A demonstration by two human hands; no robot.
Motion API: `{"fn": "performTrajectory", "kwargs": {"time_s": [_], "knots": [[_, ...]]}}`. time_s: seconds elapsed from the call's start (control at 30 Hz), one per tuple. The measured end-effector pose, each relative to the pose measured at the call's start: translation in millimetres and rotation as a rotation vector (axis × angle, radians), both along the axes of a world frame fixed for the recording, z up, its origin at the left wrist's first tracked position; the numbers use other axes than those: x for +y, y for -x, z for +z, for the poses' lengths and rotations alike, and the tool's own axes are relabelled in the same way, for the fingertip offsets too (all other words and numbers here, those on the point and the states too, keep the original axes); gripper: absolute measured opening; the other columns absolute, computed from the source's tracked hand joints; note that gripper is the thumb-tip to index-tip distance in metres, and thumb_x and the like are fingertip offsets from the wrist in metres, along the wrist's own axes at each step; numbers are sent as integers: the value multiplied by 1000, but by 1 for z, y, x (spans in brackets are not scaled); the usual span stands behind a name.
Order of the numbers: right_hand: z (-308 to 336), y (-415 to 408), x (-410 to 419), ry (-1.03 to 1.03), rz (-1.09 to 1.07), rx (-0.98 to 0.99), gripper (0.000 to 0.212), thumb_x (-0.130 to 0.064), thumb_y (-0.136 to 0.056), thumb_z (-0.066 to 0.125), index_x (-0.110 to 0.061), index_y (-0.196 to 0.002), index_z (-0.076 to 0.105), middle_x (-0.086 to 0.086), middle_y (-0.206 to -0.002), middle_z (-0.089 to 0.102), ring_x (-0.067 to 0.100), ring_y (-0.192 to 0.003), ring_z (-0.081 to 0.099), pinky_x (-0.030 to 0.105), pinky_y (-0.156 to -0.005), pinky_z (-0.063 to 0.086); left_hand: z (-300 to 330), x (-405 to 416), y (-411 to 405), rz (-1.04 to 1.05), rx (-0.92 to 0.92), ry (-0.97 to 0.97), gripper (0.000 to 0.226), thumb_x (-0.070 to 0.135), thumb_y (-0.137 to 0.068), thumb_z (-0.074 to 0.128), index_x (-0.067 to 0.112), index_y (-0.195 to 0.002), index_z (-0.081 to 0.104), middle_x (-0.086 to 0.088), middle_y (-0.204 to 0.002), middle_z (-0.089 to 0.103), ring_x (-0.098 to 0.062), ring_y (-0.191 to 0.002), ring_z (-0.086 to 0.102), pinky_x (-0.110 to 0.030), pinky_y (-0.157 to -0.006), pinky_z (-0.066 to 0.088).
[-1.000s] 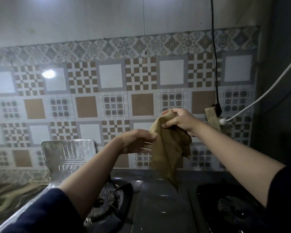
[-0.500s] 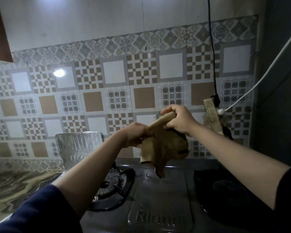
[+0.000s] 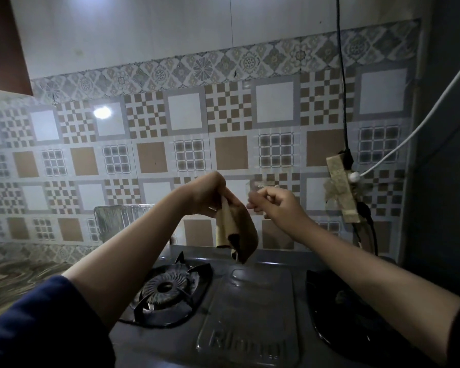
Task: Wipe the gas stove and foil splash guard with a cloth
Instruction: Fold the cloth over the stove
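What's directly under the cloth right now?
The cloth hangs from the left hand over the gas stove, above its rear edge and centre panel, not touching. The left forearm hides part of the left burner.

Cloth [image 3: 237,229] above stove [image 3: 247,309], before wall [image 3: 170,123]
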State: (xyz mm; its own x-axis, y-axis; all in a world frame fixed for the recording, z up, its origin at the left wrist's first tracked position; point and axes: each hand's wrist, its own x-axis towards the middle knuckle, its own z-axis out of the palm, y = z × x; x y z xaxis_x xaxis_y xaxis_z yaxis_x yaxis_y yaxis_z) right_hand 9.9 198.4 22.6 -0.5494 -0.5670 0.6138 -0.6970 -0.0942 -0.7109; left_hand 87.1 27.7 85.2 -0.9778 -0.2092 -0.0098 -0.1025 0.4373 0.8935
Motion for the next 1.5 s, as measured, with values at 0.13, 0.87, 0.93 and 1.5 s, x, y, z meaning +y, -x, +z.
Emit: {"fn": "performTrajectory", "kwargs": {"time_s": [0.13,0.87,0.93,1.5], "knots": [[-11,25,-7,-301,-15,-105,54,-42,-82,67,-17,-128,51,1,-121,58,16,-110,57,29,-89,52,8,-8,-3,-25,9,170,17,6,-82,61,-1,-95,70,-18,-95,69,-27,-83,65,-34,-72,55],[-20,5,-32,-37,-18,-953,27,-31,-98,46,-13,-116,56,14,-103,66,27,-90,63,32,-64,52,-21,-23,-14,335,-19,355,24,19,-88,63,-1,-100,62,-9,-78,61,-18,-61,61,-26,-51,55],[-21,-3,-37,-65,-85,-930,20,-24,-98,45,-11,-107,56,13,-92,66,27,-84,62,32,-67,54,-22,-18,-15,343,-1,338,23,18,-88,64,-3,-99,63,-9,-73,61,-17,-57,61,-25,-49,55],[-33,-44,-87,-7,285,-1092,25,-27,-89,61,-7,-103,64,16,-93,69,30,-85,65,44,-82,52,-29,-42,-69,339,83,-30,20,6,-94,52,-5,-108,61,-18,-92,71,-19,-68,67,-29,-64,57]]}}
